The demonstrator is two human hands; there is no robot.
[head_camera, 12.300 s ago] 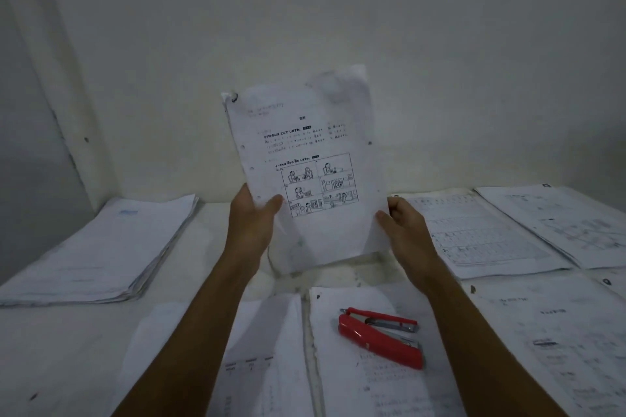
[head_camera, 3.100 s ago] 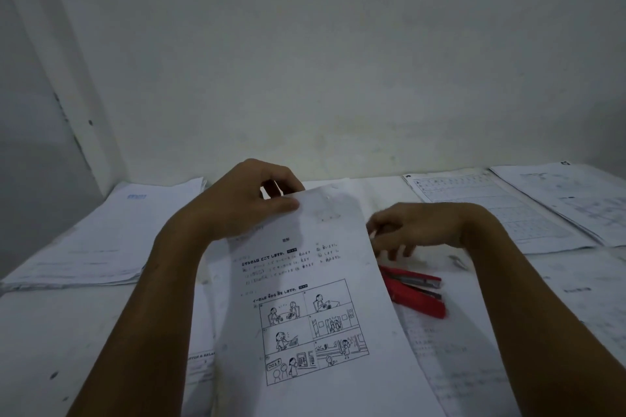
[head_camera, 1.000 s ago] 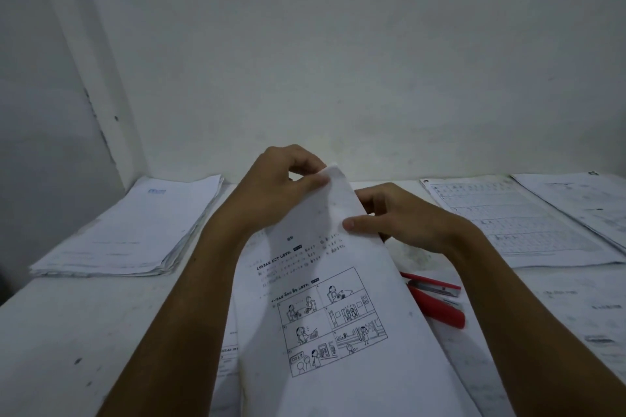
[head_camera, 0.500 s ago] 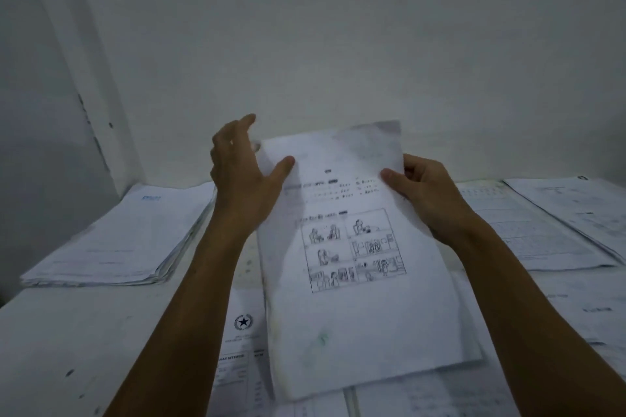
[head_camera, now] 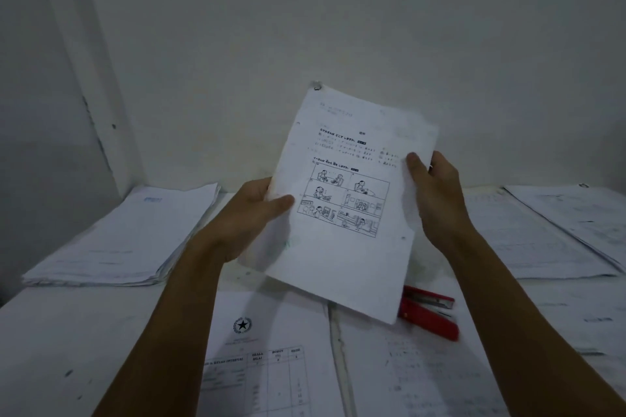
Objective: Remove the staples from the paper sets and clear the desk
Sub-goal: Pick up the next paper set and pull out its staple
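left hand [head_camera: 249, 213]: grip closed on paper set's left edge
right hand [head_camera: 437, 186]: grip closed on right edge
paper set [head_camera: 345, 206]: thin, creased, held above bench [head_camera: 67, 332]; corner fastener blurry, maybe staple
stapler [head_camera: 430, 313]: red, glossy, on flat sheets

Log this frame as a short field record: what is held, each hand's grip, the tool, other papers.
held item: paper set, raised off the desk, tilted, comic-panel page facing the camera
left hand: grip on the set's left edge
right hand: grip on the set's right edge
binding: small ring or staple at the top left corner
tool: red stapler on the desk, untouched
other papers: stack at left
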